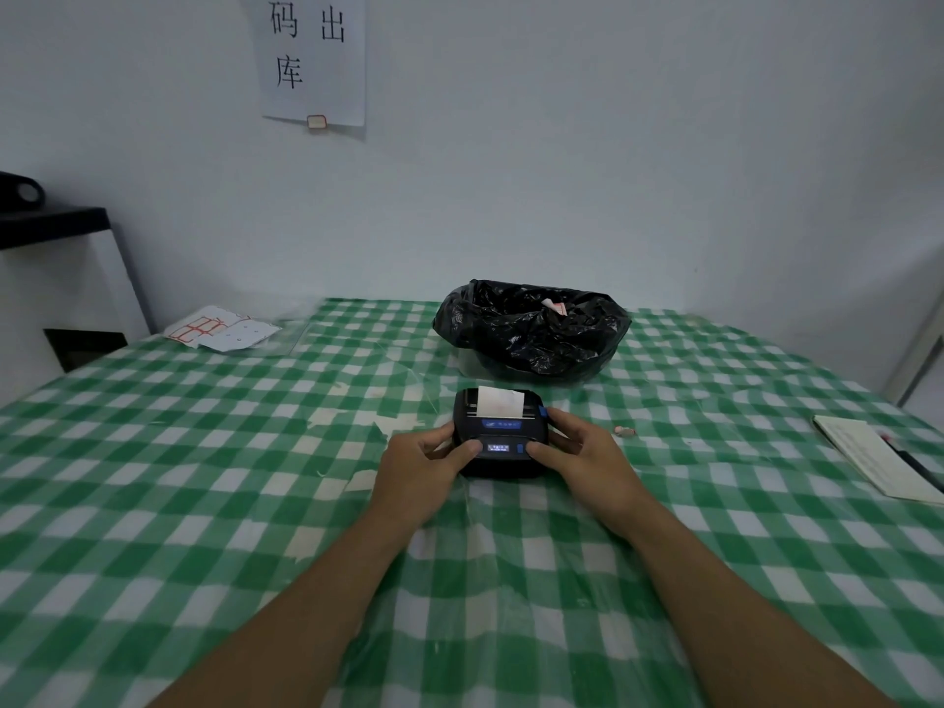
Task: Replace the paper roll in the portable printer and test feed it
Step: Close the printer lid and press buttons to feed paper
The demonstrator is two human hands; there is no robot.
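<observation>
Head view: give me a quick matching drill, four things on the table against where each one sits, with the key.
Things:
1. printer
2. black bag
3. notebook
4. loose label sheets

Places:
A. far left corner of the table
B. right edge
C. held between the left hand and the right hand
D. just behind the printer, mouth open

Pairs: 1-C, 2-D, 3-B, 4-A

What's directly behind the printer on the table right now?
Behind the printer, held by the left hand and right hand, sits a bin lined with a black bag. A scrap of white paper shows inside; anything deeper is hidden by the bag's folds.
</observation>
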